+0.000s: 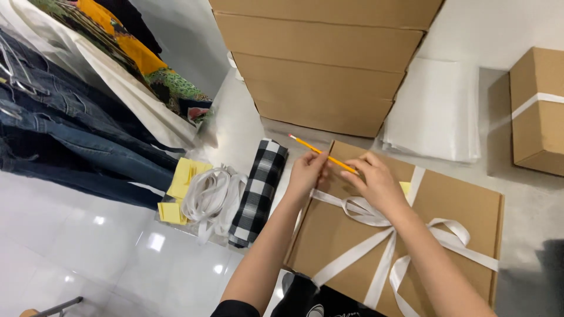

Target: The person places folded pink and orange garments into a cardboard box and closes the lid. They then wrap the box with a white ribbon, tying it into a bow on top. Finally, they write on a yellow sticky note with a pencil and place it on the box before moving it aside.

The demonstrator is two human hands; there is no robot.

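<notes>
I pinch the yellow pencil between both hands, left hand and right hand, over the far edge of the brown box. The white ribbon seems already knotted; I should keep the pencil level.

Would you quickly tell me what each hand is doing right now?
Left hand: closed, fingers pinching the yellow pencil.
Right hand: closed on the same pencil's other end, resting over the white ribbon on the cardboard box.
</notes>
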